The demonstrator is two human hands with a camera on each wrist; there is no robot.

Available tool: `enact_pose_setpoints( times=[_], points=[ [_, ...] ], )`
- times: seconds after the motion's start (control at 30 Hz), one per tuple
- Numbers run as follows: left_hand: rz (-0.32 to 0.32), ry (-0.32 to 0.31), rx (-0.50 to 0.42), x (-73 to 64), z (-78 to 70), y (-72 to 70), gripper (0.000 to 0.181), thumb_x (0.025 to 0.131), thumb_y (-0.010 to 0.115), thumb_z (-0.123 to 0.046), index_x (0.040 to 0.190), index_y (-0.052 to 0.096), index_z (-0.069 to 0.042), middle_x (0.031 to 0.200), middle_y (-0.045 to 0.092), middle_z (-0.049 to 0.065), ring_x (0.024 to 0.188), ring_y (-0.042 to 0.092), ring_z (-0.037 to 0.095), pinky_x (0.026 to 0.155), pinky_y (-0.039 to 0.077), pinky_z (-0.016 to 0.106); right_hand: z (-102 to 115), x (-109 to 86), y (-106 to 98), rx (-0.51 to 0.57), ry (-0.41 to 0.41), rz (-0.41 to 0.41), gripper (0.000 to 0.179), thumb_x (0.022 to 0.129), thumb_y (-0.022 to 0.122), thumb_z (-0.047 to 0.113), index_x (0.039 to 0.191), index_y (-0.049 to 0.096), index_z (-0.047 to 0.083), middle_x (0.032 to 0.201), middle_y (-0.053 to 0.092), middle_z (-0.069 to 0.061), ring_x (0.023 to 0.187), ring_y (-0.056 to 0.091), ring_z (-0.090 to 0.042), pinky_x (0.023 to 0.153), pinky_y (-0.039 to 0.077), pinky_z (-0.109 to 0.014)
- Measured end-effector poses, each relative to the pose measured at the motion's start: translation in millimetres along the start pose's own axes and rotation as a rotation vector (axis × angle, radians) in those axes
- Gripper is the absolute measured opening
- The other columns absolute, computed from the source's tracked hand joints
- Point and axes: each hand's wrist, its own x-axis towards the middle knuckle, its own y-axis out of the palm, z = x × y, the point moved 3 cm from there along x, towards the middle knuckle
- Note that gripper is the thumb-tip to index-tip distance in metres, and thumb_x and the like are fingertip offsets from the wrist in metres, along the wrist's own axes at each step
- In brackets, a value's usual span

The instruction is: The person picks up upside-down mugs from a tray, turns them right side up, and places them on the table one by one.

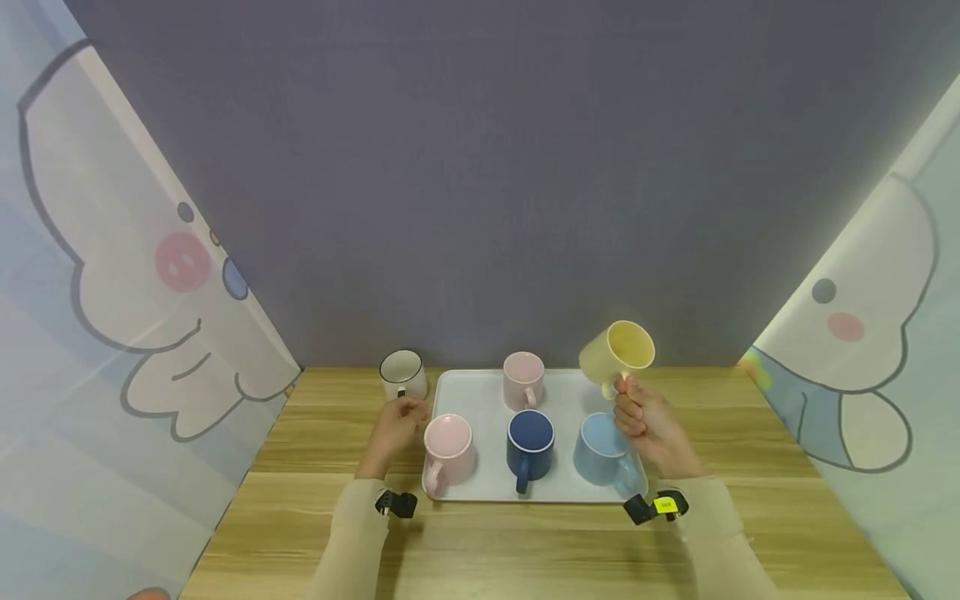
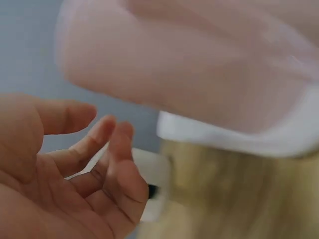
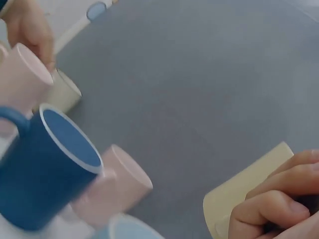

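A yellow mug (image 1: 617, 350) hangs tilted above the tray's back right corner. My right hand (image 1: 651, 423) grips it by the handle, fingers curled, over the light blue mug (image 1: 600, 450). On the left, my left hand (image 1: 397, 425) is just in front of a white mug (image 1: 402, 375) with a black rim, which stands on the table beside the tray. In the left wrist view the thumb (image 2: 67, 115) is apart from the loosely bent fingers, with nothing between them; the white mug (image 2: 152, 169) shows behind the fingers.
The white tray (image 1: 489, 433) holds a pink mug (image 1: 450, 454) at front left, a dark blue mug (image 1: 530, 446) at front centre and another pink mug (image 1: 522, 383) at the back. A grey wall (image 1: 480, 208) rises behind the wooden table (image 1: 480, 550).
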Motion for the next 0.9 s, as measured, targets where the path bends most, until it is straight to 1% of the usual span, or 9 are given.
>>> enact_pose_setpoints(
  times=[0.07, 0.13, 0.17, 0.27, 0.37, 0.47, 0.57, 0.73, 0.9],
  points=[
    [0.009, -0.005, 0.083, 1.9, 12.1, 3.5, 0.021, 0.099, 0.062, -0.011, 0.109, 0.071, 0.005, 0.098, 0.072, 0.019, 0.077, 0.062, 0.018, 0.065, 0.049, 0.026, 4, -2.8, -9, -0.030, -0.016, -0.051, 0.043, 0.113, 0.019, 0.024, 0.093, 0.055, 0.012, 0.062, 0.029, 0.007, 0.057, 0.006, -0.011, 0.053, -0.001, -0.022],
    [0.027, -0.006, 0.142, 3.2, 22.1, 7.8, 0.021, 0.098, 0.060, -0.009, 0.110, 0.071, 0.004, 0.099, 0.072, 0.018, 0.076, 0.062, 0.018, 0.063, 0.049, 0.027, 7, -5.8, -19, -0.063, -0.030, -0.106, 0.043, 0.114, 0.019, 0.022, 0.091, 0.055, 0.012, 0.062, 0.030, 0.008, 0.057, 0.006, -0.011, 0.054, -0.002, -0.023],
    [0.037, -0.010, 0.164, 3.3, 26.0, 10.0, 0.022, 0.097, 0.058, -0.008, 0.111, 0.071, 0.005, 0.099, 0.073, 0.018, 0.076, 0.062, 0.017, 0.063, 0.049, 0.027, 8, -7.6, -24, -0.084, -0.035, -0.133, 0.043, 0.114, 0.020, 0.022, 0.091, 0.055, 0.013, 0.062, 0.030, 0.008, 0.056, 0.006, -0.011, 0.054, -0.002, -0.023],
    [0.064, -0.029, 0.177, 3.0, 33.9, 16.0, 0.025, 0.093, 0.056, -0.002, 0.114, 0.068, 0.005, 0.096, 0.071, 0.018, 0.073, 0.063, 0.020, 0.061, 0.050, 0.028, 10, -12.0, -38, -0.135, -0.030, -0.204, 0.043, 0.114, 0.021, 0.020, 0.089, 0.055, 0.013, 0.061, 0.034, 0.009, 0.055, 0.009, -0.010, 0.055, -0.001, -0.025],
    [0.046, -0.035, 0.200, 3.5, 37.4, 19.4, 0.025, 0.089, 0.057, 0.000, 0.112, 0.068, 0.004, 0.096, 0.071, 0.017, 0.080, 0.064, 0.023, 0.067, 0.052, 0.032, 12, -14.7, -52, -0.187, -0.009, -0.265, 0.042, 0.114, 0.021, 0.020, 0.088, 0.054, 0.015, 0.059, 0.035, 0.010, 0.052, 0.013, -0.008, 0.056, 0.001, -0.025],
    [0.014, -0.022, 0.227, 5.3, 40.2, 21.3, 0.023, 0.088, 0.061, 0.000, 0.110, 0.068, 0.001, 0.098, 0.072, 0.016, 0.089, 0.067, 0.026, 0.076, 0.055, 0.037, 14, -15.6, -65, -0.251, 0.020, -0.323, 0.041, 0.114, 0.021, 0.021, 0.087, 0.051, 0.016, 0.059, 0.034, 0.011, 0.049, 0.020, -0.005, 0.055, 0.003, -0.026],
    [-0.005, -0.018, 0.232, 7.1, 43.7, 22.8, 0.021, 0.088, 0.066, -0.002, 0.109, 0.069, -0.002, 0.098, 0.073, 0.015, 0.091, 0.068, 0.026, 0.081, 0.056, 0.040, 15, -16.4, -76, -0.310, 0.054, -0.374, 0.039, 0.114, 0.021, 0.022, 0.087, 0.049, 0.017, 0.058, 0.034, 0.012, 0.046, 0.028, -0.002, 0.052, 0.008, -0.024],
    [-0.021, -0.009, 0.233, 8.6, 47.9, 24.6, 0.020, 0.086, 0.069, -0.003, 0.107, 0.070, -0.003, 0.093, 0.073, 0.013, 0.086, 0.068, 0.023, 0.077, 0.056, 0.038, 12, -17.3, -92, -0.342, 0.101, -0.409, 0.038, 0.114, 0.022, 0.023, 0.087, 0.048, 0.017, 0.056, 0.039, 0.013, 0.045, 0.035, 0.000, 0.049, 0.016, -0.021],
    [-0.030, 0.003, 0.251, 6.5, 48.7, 25.4, 0.019, 0.086, 0.069, -0.004, 0.106, 0.070, -0.002, 0.091, 0.073, 0.012, 0.084, 0.068, 0.022, 0.075, 0.055, 0.037, 7, -15.7, -106, -0.340, 0.107, -0.407, 0.037, 0.114, 0.023, 0.022, 0.086, 0.047, 0.016, 0.056, 0.039, 0.013, 0.046, 0.033, -0.001, 0.051, 0.013, -0.023]
  ],
)
